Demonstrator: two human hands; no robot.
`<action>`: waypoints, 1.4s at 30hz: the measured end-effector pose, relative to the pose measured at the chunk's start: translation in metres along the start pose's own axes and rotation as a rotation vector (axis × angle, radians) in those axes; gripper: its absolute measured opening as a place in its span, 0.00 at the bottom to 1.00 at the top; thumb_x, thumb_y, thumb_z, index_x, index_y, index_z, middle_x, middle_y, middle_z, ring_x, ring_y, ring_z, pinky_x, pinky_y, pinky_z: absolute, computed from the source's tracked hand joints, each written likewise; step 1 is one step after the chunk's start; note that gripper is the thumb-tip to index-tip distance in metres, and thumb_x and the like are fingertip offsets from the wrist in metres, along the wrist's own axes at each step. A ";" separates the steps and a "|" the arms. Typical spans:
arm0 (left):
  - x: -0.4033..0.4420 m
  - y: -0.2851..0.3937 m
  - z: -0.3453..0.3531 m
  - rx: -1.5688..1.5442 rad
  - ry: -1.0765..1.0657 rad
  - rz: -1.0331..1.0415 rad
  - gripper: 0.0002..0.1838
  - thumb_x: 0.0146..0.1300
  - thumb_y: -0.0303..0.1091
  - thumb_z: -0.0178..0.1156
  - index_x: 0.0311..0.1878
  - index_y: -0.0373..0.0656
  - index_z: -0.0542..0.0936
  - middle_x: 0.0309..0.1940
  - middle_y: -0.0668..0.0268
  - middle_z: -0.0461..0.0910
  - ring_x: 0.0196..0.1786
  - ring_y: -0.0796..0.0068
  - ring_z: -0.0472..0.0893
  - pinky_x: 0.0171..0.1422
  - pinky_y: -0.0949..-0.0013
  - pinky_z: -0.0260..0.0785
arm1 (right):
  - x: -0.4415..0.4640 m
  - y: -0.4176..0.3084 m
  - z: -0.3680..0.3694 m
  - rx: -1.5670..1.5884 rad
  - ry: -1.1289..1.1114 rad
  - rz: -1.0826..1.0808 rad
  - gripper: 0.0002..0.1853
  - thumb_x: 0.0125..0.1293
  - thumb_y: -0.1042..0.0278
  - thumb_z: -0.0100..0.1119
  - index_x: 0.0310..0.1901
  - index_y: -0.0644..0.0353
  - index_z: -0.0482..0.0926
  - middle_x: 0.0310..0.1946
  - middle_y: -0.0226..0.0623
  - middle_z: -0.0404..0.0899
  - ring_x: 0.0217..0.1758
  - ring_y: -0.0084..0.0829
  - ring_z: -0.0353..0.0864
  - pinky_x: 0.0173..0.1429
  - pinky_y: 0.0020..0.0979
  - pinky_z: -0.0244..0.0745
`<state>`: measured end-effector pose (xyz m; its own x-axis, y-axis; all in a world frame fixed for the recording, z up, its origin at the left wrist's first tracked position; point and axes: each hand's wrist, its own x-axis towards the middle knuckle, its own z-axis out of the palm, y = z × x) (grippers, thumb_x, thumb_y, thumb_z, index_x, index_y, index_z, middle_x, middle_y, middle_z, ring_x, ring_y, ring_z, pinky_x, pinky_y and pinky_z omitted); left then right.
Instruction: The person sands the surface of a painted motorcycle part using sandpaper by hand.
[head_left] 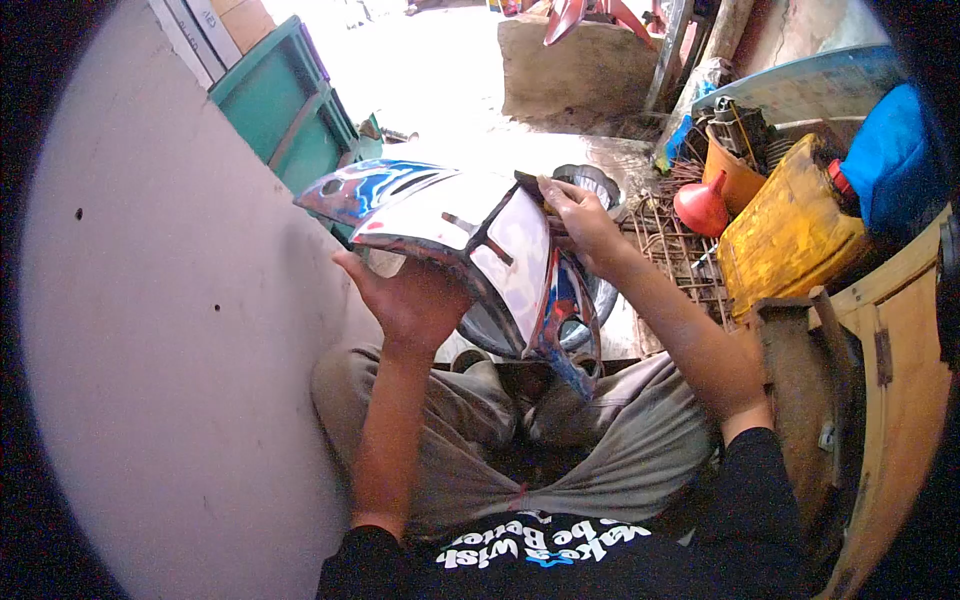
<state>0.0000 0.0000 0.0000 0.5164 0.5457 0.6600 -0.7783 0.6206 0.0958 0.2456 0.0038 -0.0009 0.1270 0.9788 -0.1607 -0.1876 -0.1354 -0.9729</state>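
The white, blue and red panel (pixel 440 215) is resting in both hands, toward 12 o'clock from the view's centre. At its 2 o'clock edge the right hand (pixel 592 228) is clamping it; toward 7 o'clock the left hand (pixel 412 305) is supporting it, thumb spread, hidden fingers leaving its grip unclear. Should the right grip be slipping, the panel could be swinging down and scraping the rusty grid (pixel 680 250) toward 3 o'clock.
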 end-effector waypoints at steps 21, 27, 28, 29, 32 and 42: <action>0.024 0.033 0.025 0.526 0.444 -0.016 0.48 0.72 0.73 0.49 0.77 0.38 0.65 0.73 0.47 0.72 0.71 0.44 0.76 0.73 0.36 0.72 | 0.004 0.004 -0.008 -0.119 0.063 -0.221 0.22 0.82 0.55 0.58 0.61 0.68 0.84 0.50 0.34 0.87 0.48 0.20 0.82 0.55 0.25 0.77; 0.008 0.040 0.018 0.639 0.380 -0.005 0.50 0.72 0.73 0.50 0.75 0.32 0.66 0.71 0.45 0.74 0.68 0.47 0.79 0.73 0.42 0.73 | -0.003 -0.008 -0.003 -0.249 0.058 -0.285 0.25 0.80 0.53 0.61 0.59 0.71 0.85 0.47 0.36 0.89 0.47 0.22 0.81 0.56 0.25 0.77; 0.020 0.062 0.012 0.658 0.370 0.005 0.50 0.72 0.73 0.50 0.75 0.31 0.66 0.70 0.45 0.75 0.68 0.47 0.80 0.73 0.43 0.74 | -0.008 -0.012 0.000 -0.270 0.066 -0.296 0.25 0.80 0.52 0.61 0.59 0.71 0.85 0.47 0.37 0.89 0.47 0.22 0.82 0.55 0.25 0.78; 0.018 0.067 0.010 0.681 0.360 0.015 0.50 0.72 0.73 0.50 0.75 0.30 0.67 0.70 0.44 0.75 0.67 0.48 0.80 0.73 0.44 0.74 | -0.011 -0.015 0.003 -0.288 0.072 -0.310 0.25 0.80 0.52 0.61 0.58 0.71 0.85 0.47 0.38 0.89 0.47 0.23 0.82 0.55 0.25 0.78; 0.004 0.067 0.013 0.755 0.329 0.046 0.51 0.73 0.74 0.51 0.74 0.28 0.67 0.69 0.43 0.76 0.66 0.49 0.82 0.73 0.46 0.75 | -0.012 -0.018 0.006 -0.331 0.085 -0.375 0.24 0.80 0.53 0.61 0.59 0.71 0.85 0.48 0.40 0.89 0.48 0.23 0.83 0.56 0.25 0.78; -0.001 0.042 0.003 0.488 0.279 0.100 0.54 0.72 0.78 0.44 0.75 0.30 0.66 0.71 0.45 0.75 0.69 0.48 0.80 0.77 0.44 0.70 | -0.017 -0.007 0.009 -0.501 0.112 -0.493 0.20 0.80 0.59 0.60 0.62 0.65 0.85 0.57 0.50 0.88 0.60 0.31 0.84 0.67 0.29 0.75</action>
<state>-0.0349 0.0238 0.0058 0.4546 0.7578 0.4681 -0.8690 0.2621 0.4197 0.2362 -0.0109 0.0103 0.1864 0.9263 0.3274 0.3844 0.2379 -0.8920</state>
